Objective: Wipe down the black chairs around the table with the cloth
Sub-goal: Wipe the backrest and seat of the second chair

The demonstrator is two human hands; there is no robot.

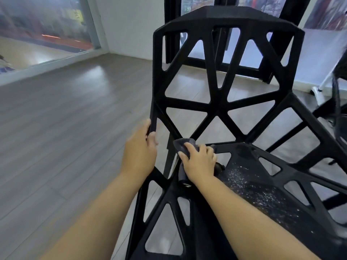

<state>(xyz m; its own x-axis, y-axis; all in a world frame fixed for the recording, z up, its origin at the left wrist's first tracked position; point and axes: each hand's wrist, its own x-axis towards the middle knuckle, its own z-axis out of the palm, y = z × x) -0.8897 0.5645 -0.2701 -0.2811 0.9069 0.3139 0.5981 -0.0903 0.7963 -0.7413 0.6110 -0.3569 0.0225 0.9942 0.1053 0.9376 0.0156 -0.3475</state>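
Note:
A black chair [218,107] with a lattice of triangular openings fills the middle and right of the head view, its backrest facing me. My left hand [139,152] grips the left edge of the backrest, thumb and fingers curled round the strut. My right hand [200,162] presses a dark grey cloth [183,144] onto the back left corner of the seat, where seat and backrest meet, fingers curled over the cloth. Pale specks of dust or wetness lie on the seat [249,186] to the right of my forearm.
Grey wood-look floor [65,113] spreads to the left. A glass wall [41,29] runs along the far left. Black door frames [173,34] stand behind the chair. At the right edge are another black chair [339,87] and a white leg [323,82].

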